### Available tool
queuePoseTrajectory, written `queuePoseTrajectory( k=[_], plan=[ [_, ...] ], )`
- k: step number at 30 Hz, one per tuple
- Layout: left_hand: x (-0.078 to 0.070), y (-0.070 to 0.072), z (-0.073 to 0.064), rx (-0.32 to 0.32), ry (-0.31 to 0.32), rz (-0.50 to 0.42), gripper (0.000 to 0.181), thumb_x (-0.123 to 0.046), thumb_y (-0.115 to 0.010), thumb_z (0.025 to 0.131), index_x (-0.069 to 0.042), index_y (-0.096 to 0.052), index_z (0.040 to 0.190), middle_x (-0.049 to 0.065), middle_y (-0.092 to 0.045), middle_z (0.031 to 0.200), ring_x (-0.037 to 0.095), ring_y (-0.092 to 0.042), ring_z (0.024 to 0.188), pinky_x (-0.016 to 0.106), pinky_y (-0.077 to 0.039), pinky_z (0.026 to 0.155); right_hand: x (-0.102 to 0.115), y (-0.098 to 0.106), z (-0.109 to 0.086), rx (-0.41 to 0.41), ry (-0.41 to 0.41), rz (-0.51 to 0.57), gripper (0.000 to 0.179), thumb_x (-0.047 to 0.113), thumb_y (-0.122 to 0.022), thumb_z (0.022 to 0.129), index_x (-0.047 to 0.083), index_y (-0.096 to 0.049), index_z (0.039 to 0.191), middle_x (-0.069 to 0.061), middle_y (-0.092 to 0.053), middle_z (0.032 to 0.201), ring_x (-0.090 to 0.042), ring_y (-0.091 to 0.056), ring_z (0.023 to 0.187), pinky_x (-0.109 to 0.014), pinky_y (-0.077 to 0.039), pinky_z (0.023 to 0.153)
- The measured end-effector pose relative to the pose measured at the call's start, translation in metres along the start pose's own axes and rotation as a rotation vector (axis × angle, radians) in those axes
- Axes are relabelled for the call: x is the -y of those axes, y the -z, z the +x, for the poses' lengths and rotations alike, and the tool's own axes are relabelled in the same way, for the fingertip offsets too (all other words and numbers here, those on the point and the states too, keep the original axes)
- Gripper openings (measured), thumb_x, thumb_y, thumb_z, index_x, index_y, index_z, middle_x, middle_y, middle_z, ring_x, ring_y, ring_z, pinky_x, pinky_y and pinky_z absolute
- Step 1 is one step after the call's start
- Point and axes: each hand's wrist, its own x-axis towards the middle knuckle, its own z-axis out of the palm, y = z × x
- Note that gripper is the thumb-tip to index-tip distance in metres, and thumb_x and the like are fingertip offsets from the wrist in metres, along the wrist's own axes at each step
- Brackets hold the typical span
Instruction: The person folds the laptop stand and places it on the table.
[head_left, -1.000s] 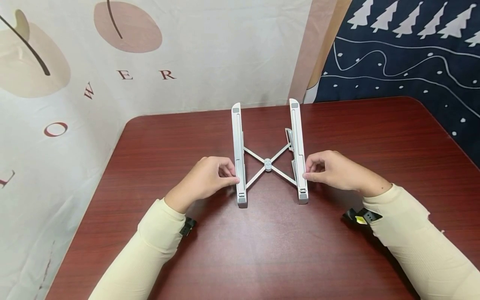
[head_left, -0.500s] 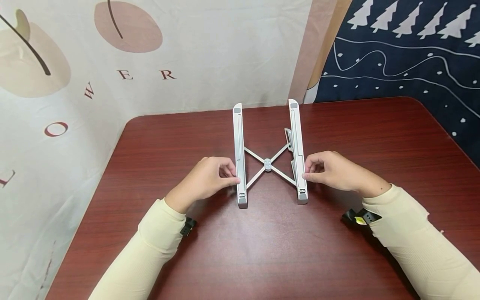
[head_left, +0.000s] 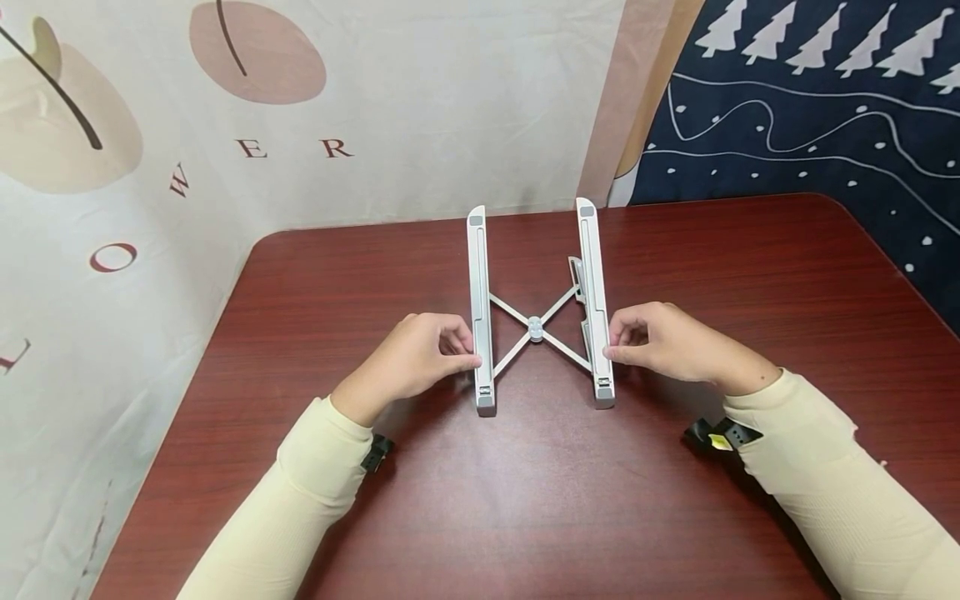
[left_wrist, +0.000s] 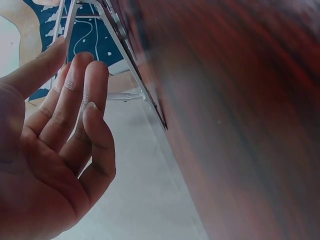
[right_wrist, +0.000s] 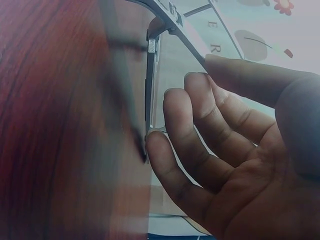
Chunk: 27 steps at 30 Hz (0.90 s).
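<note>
A silver folding laptop stand [head_left: 536, 328] stands on the table in the head view, its two long side rails joined by crossed struts. My left hand [head_left: 416, 354] pinches the near part of the left rail [head_left: 480, 283], thumb on the rail and fingers curled at its outer side. On the opposite side, my right hand [head_left: 660, 340] pinches the right rail [head_left: 592, 292] in the same way. In the left wrist view the thumb and fingertips reach the stand's sloping frame [left_wrist: 117, 37]. The right wrist view has the thumb against a rail [right_wrist: 182, 35] and the other fingers bent below it.
Dark red wood table [head_left: 510, 517] lies under the stand and both arms. Behind it hang a pale printed cloth [head_left: 450, 108] and a navy cloth [head_left: 787, 125] with white trees. A dark strap with a camera [head_left: 720, 433] is on the right wrist.
The two rails have come slightly closer together, the left one shifting a little right and the right one a little left. Both hands keep their hold and move barely inward with them.
</note>
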Motion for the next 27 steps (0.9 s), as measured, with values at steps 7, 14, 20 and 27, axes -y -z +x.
queuePoseTrajectory(
  k=[7,14,20,27],
  plan=[
    [-0.0012,0.0002,0.0015,-0.002,0.004,0.012,0.018,-0.028,-0.082,0.083,-0.018,-0.068,0.084,-0.006,-0.070,0.078,0.008,-0.062,0.070,0.028,-0.048,0.070,0.0005,0.0012,0.0001,-0.006,0.009,-0.019,0.014,0.006,-0.075,0.087,0.014,-0.065,0.080,0.004,-0.062,0.072,-0.008,-0.055,0.068,-0.023,-0.045,0.064],
    [-0.0002,-0.0029,-0.0039,-0.003,0.034,0.007,0.018,-0.027,-0.083,0.082,-0.019,-0.067,0.083,-0.007,-0.069,0.078,0.008,-0.062,0.071,0.028,-0.049,0.070,0.0009,-0.0036,-0.0007,0.007,0.013,-0.003,0.013,0.007,-0.075,0.087,0.014,-0.065,0.081,0.005,-0.062,0.071,-0.009,-0.054,0.066,-0.023,-0.045,0.063],
    [-0.0004,-0.0079,-0.0046,0.008,0.021,0.006,0.018,-0.028,-0.083,0.082,-0.019,-0.068,0.084,-0.008,-0.070,0.079,0.007,-0.061,0.070,0.027,-0.049,0.070,-0.0012,-0.0056,-0.0051,0.013,0.007,-0.006,0.014,0.007,-0.075,0.087,0.015,-0.065,0.081,0.006,-0.062,0.070,-0.008,-0.054,0.065,-0.024,-0.045,0.062],
    [-0.0035,-0.0038,-0.0033,-0.009,0.015,0.026,0.018,-0.028,-0.083,0.082,-0.019,-0.067,0.084,-0.008,-0.070,0.078,0.007,-0.062,0.071,0.027,-0.048,0.071,-0.0002,-0.0043,-0.0023,-0.005,0.032,-0.007,0.014,0.008,-0.075,0.087,0.015,-0.065,0.080,0.006,-0.062,0.070,-0.009,-0.055,0.065,-0.024,-0.046,0.062]
  ],
)
